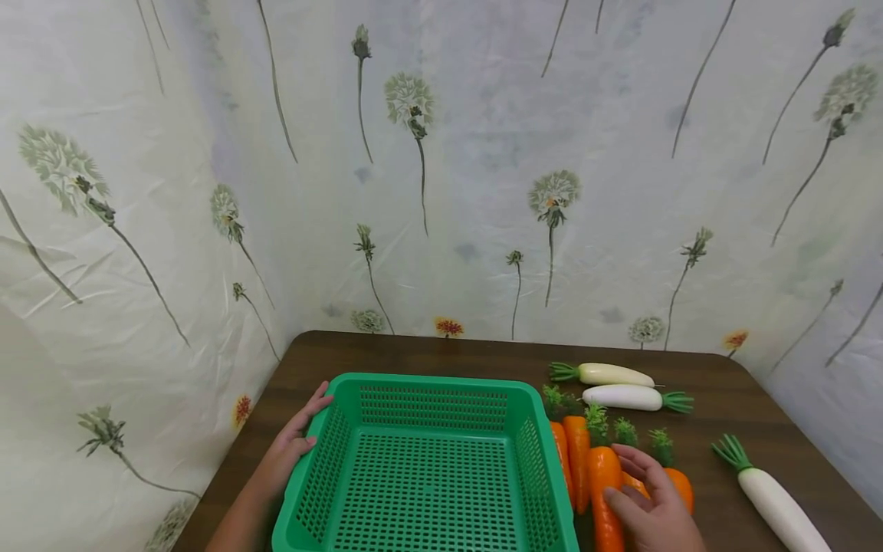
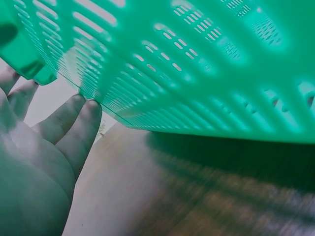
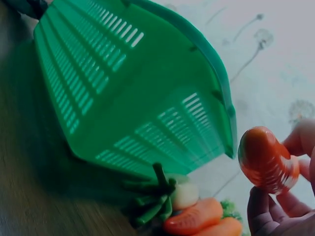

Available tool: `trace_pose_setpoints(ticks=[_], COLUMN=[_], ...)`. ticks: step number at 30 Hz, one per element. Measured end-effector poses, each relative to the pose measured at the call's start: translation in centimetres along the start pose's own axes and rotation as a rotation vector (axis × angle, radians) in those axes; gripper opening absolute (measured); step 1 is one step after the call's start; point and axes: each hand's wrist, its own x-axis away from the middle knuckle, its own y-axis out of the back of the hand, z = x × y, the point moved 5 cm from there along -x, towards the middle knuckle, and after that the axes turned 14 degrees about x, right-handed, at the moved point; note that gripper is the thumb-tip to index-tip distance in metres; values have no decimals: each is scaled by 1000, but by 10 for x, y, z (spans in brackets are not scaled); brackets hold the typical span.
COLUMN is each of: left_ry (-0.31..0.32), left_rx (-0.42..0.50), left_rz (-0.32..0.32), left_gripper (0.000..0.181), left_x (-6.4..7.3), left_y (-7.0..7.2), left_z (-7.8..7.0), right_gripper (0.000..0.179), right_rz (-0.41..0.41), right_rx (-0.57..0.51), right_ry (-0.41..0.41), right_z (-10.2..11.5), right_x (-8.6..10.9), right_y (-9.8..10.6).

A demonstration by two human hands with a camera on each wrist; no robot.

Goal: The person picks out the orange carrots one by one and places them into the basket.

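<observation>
My left hand (image 1: 281, 458) rests on the left rim of a rectangular green plastic basket (image 1: 541, 406). Straight fingers (image 2: 81, 128) touch its slatted outer wall in the left wrist view. Nothing lies in the part of the basket that shows. Just right of it, my right hand (image 1: 655, 502) holds a glossy orange carrot (image 1: 607, 498) between thumb and fingers. The right wrist view shows this carrot (image 3: 263, 160) lifted clear, blunt end toward the camera. More carrots (image 1: 576, 460) with leafy green tops lie along the basket's right side, partly hidden by the hand.
Two white radishes (image 1: 623, 397) with green stalks lie behind the carrots. Another white radish (image 1: 779, 506) lies at far right on the dark wooden table (image 1: 428, 351). Cloth with a dandelion print (image 1: 469, 153) hangs behind the table and along its left side.
</observation>
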Motion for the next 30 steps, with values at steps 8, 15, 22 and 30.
trace_pose_setpoints(ticks=[8,15,22,30], left_ry=[-22,-9,-9,2], left_rx=[-13,-13,-17,-7], left_rz=[9,26,12,22], left_gripper=[54,55,55,54], left_x=[2,1,0,-1], left_y=[1,1,1,1], left_z=[-2,0,-2,0], right_gripper=[72,73,70,67], right_rz=[0,14,25,43], right_rx=[54,64,76,80], right_ry=[44,20,34,43], right_z=[11,22,37,47], right_x=[0,1,3,3], right_y=[-6,-9,-15,-23])
